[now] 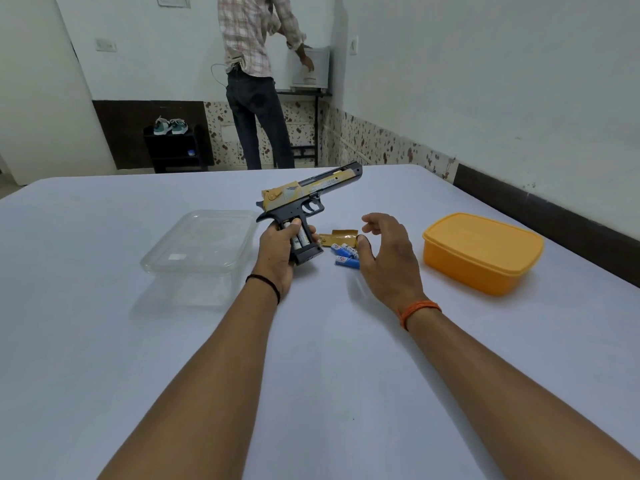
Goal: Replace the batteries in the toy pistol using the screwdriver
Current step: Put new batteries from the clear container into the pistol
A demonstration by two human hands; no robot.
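Note:
My left hand (277, 251) grips the handle of the black and gold toy pistol (311, 192), holding it above the table with the barrel pointing up and to the right. The handle's battery bay is open, and white batteries (300, 239) sit inside it. My right hand (384, 258) hovers open over the table, fingers spread, holding nothing. Just left of it lie blue batteries (344, 255) and the gold battery cover (341, 237). No screwdriver is in view.
A clear plastic container (201, 244) stands left of the pistol. An orange lidded box (481, 251) stands at the right. The white table (311, 375) reaches a wall on the right. A person (256, 81) stands beyond the far edge, back turned.

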